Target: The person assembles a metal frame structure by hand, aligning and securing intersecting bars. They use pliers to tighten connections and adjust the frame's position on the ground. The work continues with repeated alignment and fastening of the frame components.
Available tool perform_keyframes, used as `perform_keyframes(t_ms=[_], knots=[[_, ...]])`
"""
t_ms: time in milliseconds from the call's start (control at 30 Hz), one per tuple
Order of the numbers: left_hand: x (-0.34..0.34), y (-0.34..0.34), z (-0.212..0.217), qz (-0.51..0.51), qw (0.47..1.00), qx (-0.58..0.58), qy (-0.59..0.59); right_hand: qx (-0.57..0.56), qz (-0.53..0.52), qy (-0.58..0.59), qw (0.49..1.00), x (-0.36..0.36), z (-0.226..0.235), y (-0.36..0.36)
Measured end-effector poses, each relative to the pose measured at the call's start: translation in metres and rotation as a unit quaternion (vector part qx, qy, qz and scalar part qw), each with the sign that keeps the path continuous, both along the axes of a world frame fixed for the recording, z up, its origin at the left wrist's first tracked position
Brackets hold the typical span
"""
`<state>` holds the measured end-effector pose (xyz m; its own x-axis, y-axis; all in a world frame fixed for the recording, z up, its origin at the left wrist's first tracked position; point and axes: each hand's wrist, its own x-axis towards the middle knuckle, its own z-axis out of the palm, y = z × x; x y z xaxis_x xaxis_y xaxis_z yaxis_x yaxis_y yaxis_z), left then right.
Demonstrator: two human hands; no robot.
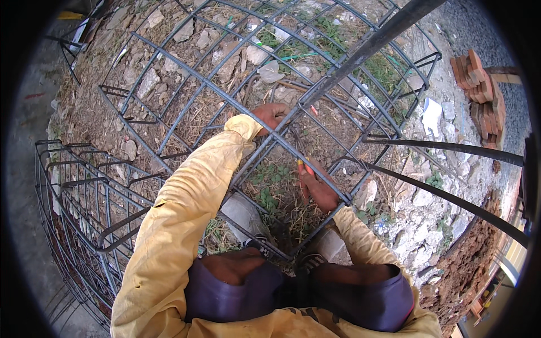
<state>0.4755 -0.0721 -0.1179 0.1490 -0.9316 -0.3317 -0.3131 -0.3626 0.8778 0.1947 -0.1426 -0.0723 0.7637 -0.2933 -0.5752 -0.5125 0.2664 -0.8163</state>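
A steel rebar cage [225, 96] of crossed bars and bent stirrups stretches in front of me. My left hand [271, 117] is closed at a bar crossing near the middle of the cage. Its fingertips press together there, and what they hold is too small or hidden to tell. Lower and to the right, my right hand [320, 190] reaches inside the cage, wrapped round pliers [302, 163] with red-orange handles. The metal jaws point up toward the crossing beside my left hand. Bars pass in front of part of the right hand and wrist.
Another rebar cage [84, 180] lies at the left. A thick dark bar [372, 48] slants over the cage at upper right, and long bars [451, 194] jut right. Stacked red bricks [479, 96] stand at far right. Rubble, dry grass and my shoes [259, 245] lie below the bars.
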Motion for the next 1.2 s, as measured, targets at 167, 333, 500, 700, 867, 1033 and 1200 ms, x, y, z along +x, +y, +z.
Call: perform_keyframes(t_ms=[167,333,500,700,867,1033,1200], knots=[[0.000,0.006,-0.004,0.026,0.999,0.003,0.033,-0.243,0.028,-0.020,0.969,0.005,0.000,0.014],[-0.002,-0.006,0.007,0.011,0.999,0.020,0.030,-0.022,0.024,0.023,0.999,-0.002,-0.024,0.011],[0.002,0.003,-0.005,0.020,0.999,0.029,0.034,0.373,-0.092,0.004,0.923,-0.002,-0.005,0.006],[0.000,0.000,-0.005,0.014,0.999,0.027,0.028,0.108,-0.062,0.081,0.989,0.005,0.021,0.006],[0.004,0.000,-0.011,-0.003,1.000,0.004,-0.022,-0.416,0.051,-0.040,0.907,-0.012,-0.016,0.020],[0.002,0.000,-0.009,0.004,1.000,0.025,0.001,-0.133,-0.025,0.018,0.991,-0.010,-0.006,0.024],[0.001,-0.002,-0.007,0.012,0.999,0.020,0.033,0.369,-0.096,0.010,0.924,-0.007,0.004,0.009]])
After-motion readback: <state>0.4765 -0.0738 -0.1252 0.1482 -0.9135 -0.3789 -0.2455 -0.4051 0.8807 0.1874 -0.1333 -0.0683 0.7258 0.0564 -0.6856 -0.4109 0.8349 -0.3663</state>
